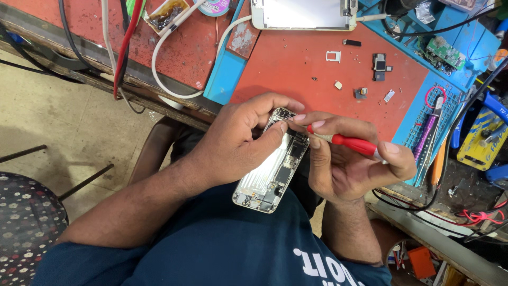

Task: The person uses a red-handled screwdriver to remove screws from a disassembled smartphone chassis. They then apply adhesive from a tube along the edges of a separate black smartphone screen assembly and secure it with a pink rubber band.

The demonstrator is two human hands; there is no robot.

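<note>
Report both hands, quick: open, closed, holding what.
Left hand: closed on the opened phone, gripping its upper end.
Right hand: closed on the red screwdriver, tip at the phone.

A flat, pale grey-white rectangular screen panel (302, 13) with rounded corners lies at the far edge of the red work mat (296, 63), a white cable plugged into its right end. Left of it, also at the far edge, sits a small clear packet (165, 15) with dark and amber contents, and beside that a round roll (214, 6) with a pale, printed label face. At the bench's right edge lies a yellow, blue-printed rectangular package (482, 139), tilted. The dark blue shirt bears white printed lettering (330, 266)
</note>
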